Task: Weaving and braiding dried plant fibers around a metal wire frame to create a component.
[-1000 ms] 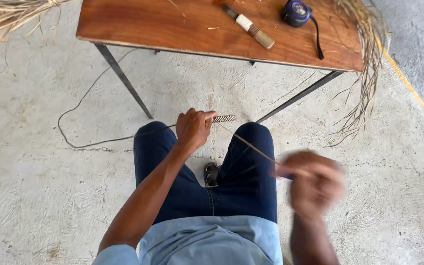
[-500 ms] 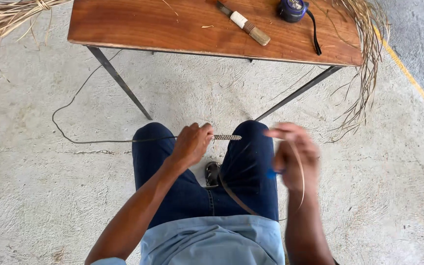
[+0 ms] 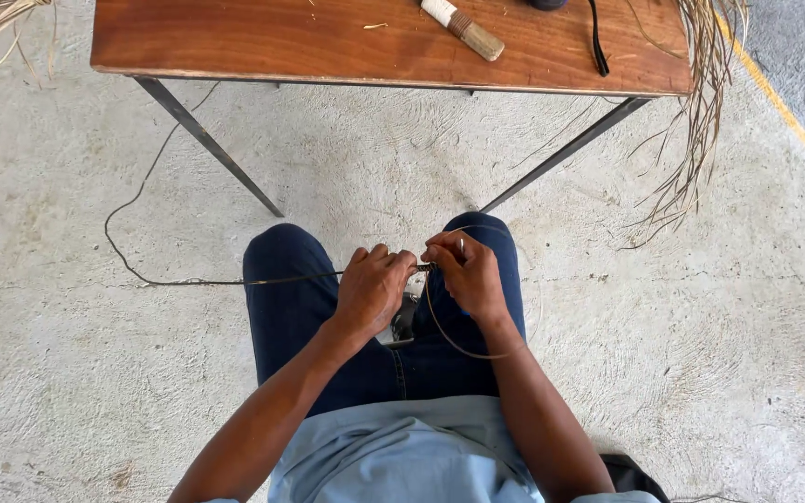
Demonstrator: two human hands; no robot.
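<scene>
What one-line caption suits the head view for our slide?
Seated person's left hand and right hand meet over a thin dark braided cord below a brown wooden table.

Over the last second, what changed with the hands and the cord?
The right hand swung in from out at the side to meet the left hand above the knees, and both now pinch the thin cord, a loop hanging below. The left hand kept its grip. The wooden table and the tool on it stayed put.
</scene>
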